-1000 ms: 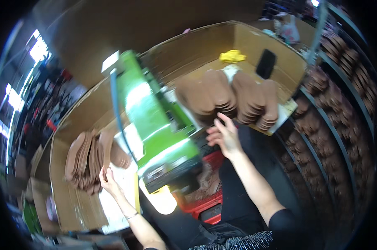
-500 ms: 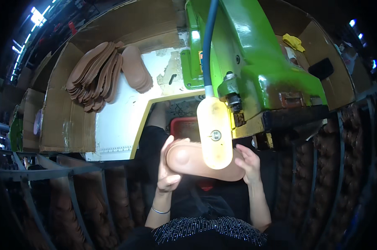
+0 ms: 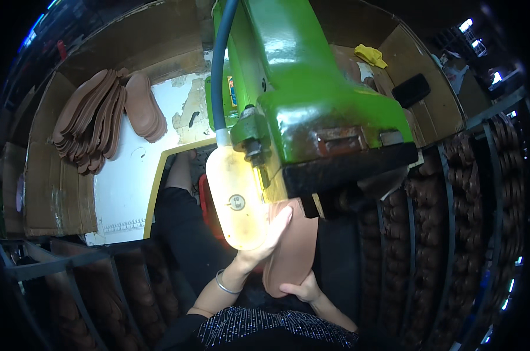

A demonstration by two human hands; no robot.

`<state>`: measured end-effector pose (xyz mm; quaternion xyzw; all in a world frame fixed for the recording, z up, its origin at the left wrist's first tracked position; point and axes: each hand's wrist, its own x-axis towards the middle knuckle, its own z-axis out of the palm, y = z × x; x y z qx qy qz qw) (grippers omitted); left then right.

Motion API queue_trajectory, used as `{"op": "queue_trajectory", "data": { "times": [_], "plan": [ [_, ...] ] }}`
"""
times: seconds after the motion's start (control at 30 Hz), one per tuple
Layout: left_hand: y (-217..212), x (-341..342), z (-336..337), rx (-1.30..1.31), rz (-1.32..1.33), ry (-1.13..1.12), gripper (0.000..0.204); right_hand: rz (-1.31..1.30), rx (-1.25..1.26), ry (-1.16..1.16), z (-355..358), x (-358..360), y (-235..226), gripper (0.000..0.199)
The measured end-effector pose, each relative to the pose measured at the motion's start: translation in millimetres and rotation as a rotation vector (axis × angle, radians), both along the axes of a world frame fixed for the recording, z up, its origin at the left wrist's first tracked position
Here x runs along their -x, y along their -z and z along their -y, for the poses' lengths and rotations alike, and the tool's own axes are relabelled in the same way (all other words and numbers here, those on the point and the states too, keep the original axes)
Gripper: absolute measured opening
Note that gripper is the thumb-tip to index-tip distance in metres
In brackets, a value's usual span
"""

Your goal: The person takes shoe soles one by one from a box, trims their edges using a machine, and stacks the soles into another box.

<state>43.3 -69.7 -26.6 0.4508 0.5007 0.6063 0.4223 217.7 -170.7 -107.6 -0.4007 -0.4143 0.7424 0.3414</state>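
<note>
Both hands hold a brown shoe insole [image 3: 294, 251], turned lengthwise away from me, its far end at the dark head of a green machine [image 3: 335, 105]. My left hand [image 3: 268, 243] is closed on its left edge with the thumb lying along the top face; part of this hand is behind the yellow-white lamp [image 3: 235, 199]. My right hand [image 3: 304, 288] pinches the near end, thumb on top and fingers underneath. Where the insole meets the machine, the contact is partly hidden.
On the white tabletop [image 3: 121, 193] at left lie a large heap of brown insoles [image 3: 89, 117] and a smaller stack [image 3: 143, 108], walled by cardboard [image 3: 60, 193]. A yellow cloth [image 3: 370, 56] and a black phone-like object [image 3: 411, 90] lie right of the machine. Racks of brown pieces [image 3: 429, 234] flank me.
The insole has turned from crosswise to lengthwise and moved up to the machine's head. My right hand has shifted to its near end. The whole view has swung to the right.
</note>
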Motion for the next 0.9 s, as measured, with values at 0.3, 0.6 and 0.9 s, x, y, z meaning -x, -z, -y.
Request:
{"op": "queue_trajectory", "data": {
  "times": [0.3,0.6,0.9],
  "plan": [
    [40,1,28,0.046,-0.049,-0.052,0.017,-0.048,0.060,0.344,-8,-58,-31,0.056],
    [42,2,24,-0.051,-0.229,0.038,0.014,0.087,-0.137,0.541,-89,-83,-59,0.035],
    [37,36,45,0.052,0.123,-0.165,0.038,-0.066,-0.184,0.351,-127,-48,-37,0.038]
  ]
}}
